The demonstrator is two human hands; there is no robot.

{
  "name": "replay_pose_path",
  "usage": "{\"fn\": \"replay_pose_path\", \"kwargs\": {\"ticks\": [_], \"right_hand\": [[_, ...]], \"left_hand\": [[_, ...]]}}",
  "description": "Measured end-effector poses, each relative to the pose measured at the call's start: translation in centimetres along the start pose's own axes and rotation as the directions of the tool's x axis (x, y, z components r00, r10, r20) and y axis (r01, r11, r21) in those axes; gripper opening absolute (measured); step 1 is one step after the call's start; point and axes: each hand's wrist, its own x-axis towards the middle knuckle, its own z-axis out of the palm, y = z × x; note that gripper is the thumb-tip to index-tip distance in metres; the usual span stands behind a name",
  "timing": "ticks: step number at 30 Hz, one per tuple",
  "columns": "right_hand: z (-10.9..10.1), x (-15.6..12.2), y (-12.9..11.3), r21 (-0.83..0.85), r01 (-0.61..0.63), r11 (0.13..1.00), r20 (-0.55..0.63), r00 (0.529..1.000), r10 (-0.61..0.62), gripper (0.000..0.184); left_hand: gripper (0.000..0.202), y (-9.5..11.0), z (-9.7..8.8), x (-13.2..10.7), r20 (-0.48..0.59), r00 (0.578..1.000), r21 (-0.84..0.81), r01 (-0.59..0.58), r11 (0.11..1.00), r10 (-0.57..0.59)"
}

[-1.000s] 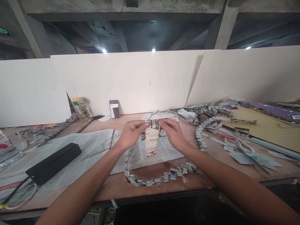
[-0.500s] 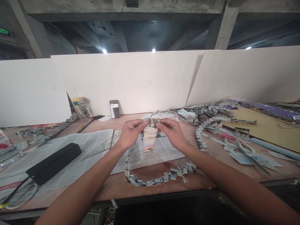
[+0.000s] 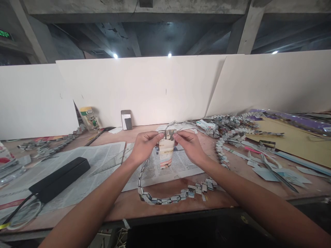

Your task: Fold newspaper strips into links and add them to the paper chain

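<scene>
Between my two hands hangs a printed strip of paper (image 3: 166,153), cream with some orange and dark print, its top edge folded over. My left hand (image 3: 147,144) pinches the upper left corner with thumb and fingers. The upper right corner is pinched by my right hand (image 3: 188,143) in the same way. Behind the strip lies a newspaper sheet (image 3: 188,165) on the table (image 3: 124,210). A chain of folded paper links (image 3: 165,200) curves across the table below my hands; one end passes behind my left hand.
A black box-shaped case (image 3: 59,179) with a cable lies at left, beside a clear set square (image 3: 111,163). Scissors (image 3: 278,174) rest on paper scraps at right. More folded-paper chains (image 3: 230,125) are heaped behind them. A phone (image 3: 126,120) leans against the white board (image 3: 144,89), near a yellow-lidded container (image 3: 89,119).
The paper strip's lower end has swung very slightly to the right. Both hands keep their pinch on its top corners and have barely moved.
</scene>
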Motion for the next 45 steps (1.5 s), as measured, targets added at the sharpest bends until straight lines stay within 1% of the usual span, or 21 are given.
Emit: {"fn": "replay_pose_path", "kwargs": {"ticks": [14,19,25,28,32,36,41,43,45], "right_hand": [[0.01,0.02,-0.04,0.038,-0.029,0.999,0.017,0.999,0.028,0.021],[-0.03,-0.04,-0.12,0.018,-0.036,0.999,0.046,0.998,0.035,0.026],[0.07,-0.12,-0.17,0.028,-0.05,0.998,0.099,0.994,0.047,0.025],[0.11,-0.15,-0.18,0.043,-0.058,0.997,0.1,0.994,0.053,0.025],[0.09,-0.18,-0.28,0.047,-0.076,0.996,0.096,0.993,0.072,0.022],[0.09,-0.19,-0.27,0.03,-0.09,0.995,0.135,0.987,0.085,0.022],[0.14,-0.2,-0.13,-0.018,-0.099,0.995,0.091,0.991,0.1,0.024],[0.14,-0.18,-0.08,-0.022,-0.101,0.995,0.069,0.992,0.102,0.023],[0.1,-0.12,-0.03,-0.039,-0.088,0.995,0.037,0.995,0.09,0.022]], "left_hand": [[0.028,0.06,0.05,-0.1,0.007,1.0,-0.016,0.015,1.0,-0.015],[0.028,0.05,0.07,-0.07,0.005,1.0,-0.065,0.03,0.997,-0.03],[0.028,0.37,0.06,-0.04,0.002,0.997,-0.132,0.077,0.988,-0.077],[0.029,0.39,0.03,-0.1,0.02,0.996,-0.17,0.095,0.981,-0.093],[0.03,0.18,-0.01,-0.14,0.046,0.994,-0.224,0.104,0.969,-0.096],[0.031,0.04,0.02,-0.05,0.03,0.995,-0.225,0.098,0.969,-0.093],[0.032,0.18,0.09,-0.08,0.025,0.994,-0.222,0.114,0.968,-0.111],[0.032,0.23,0.1,-0.16,0.037,0.993,-0.218,0.121,0.968,-0.116],[0.031,0.2,0.13,-0.24,0.072,0.989,-0.178,0.141,0.974,-0.13]]}}
